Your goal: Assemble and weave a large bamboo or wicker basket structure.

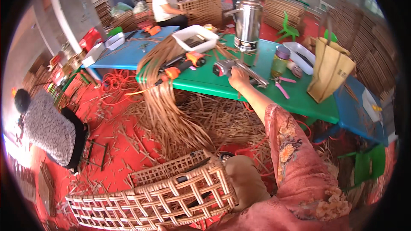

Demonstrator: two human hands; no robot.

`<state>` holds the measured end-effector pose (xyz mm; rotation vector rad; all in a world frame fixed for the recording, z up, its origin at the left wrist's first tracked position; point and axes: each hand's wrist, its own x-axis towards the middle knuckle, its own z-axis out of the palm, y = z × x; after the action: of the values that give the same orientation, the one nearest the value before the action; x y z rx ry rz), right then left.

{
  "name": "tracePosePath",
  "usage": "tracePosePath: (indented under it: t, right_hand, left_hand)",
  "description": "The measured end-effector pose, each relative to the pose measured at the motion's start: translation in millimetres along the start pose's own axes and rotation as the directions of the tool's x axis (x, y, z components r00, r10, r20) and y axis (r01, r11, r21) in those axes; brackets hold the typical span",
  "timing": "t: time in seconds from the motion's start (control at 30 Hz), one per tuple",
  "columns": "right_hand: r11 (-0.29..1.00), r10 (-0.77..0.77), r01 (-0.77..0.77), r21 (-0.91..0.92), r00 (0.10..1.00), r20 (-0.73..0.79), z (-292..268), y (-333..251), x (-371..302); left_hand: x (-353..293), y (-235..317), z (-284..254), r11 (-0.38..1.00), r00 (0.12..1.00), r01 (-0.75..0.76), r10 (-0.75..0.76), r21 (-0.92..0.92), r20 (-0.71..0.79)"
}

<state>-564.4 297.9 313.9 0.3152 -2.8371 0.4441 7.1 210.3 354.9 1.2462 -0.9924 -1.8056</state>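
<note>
My right hand (239, 78) reaches across the green table, its fingers closed around a grey metal nail gun (223, 67) that lies among other tools. A long silver bar runs beside the hand, toward the right. My left hand does not show. Across my lap, at the lower edge, rests a woven rattan panel (150, 205) with an open lattice and a second woven side behind it. Left of my hand lie orange-and-black power tools (184, 63). To its right are pink-handled cutters (281, 86) and a lidded jar (280, 60) of yellowish liquid.
A steel thermos (248, 21) stands behind my hand. Long brown strips (158, 72) drape off the green table (205, 83). A white bin (195, 38) and a tan bag (330, 70) stand there too. Strip scraps litter the red floor. Other people are nearby.
</note>
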Motion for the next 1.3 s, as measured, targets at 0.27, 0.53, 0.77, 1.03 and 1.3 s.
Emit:
tracePosePath:
  t: [0.27, 0.53, 0.77, 1.03, 1.3]
  right_hand:
    - [0.955, 0.125, -0.189, -0.227, 0.955, -0.271, -50.9, 154.9, -62.4]
    - [0.950, 0.072, -0.101, -0.296, 0.992, -0.108, -71.6, 250.7, -76.2]
    - [0.898, -0.041, 0.101, 0.428, 0.988, -0.148, -201.2, 245.6, -137.9]
    - [0.208, -0.563, -0.489, 0.847, 0.649, 0.512, -283.0, -25.6, -422.4]
    - [0.028, -0.938, -0.679, 0.734, 0.236, 0.253, -224.3, -83.4, -497.4]
  left_hand:
    - [7.8, -17.8, -14.0, 0.985, 0.995, -0.055, 0.067, -0.162, 0.072]
    - [-21.4, 14.2, -9.0, 0.936, 0.959, -0.271, 0.241, 0.226, 0.149]
    - [-9.5, -5.4, -46.9, 0.875, 0.893, -0.446, 0.449, 0.188, 0.028]
    - [-94.8, 0.1, -28.3, 0.901, 0.694, -0.392, 0.422, -0.185, 0.583]
    - [-98.4, -21.9, -45.9, 0.940, 0.869, -0.045, 0.203, -0.337, 0.451]
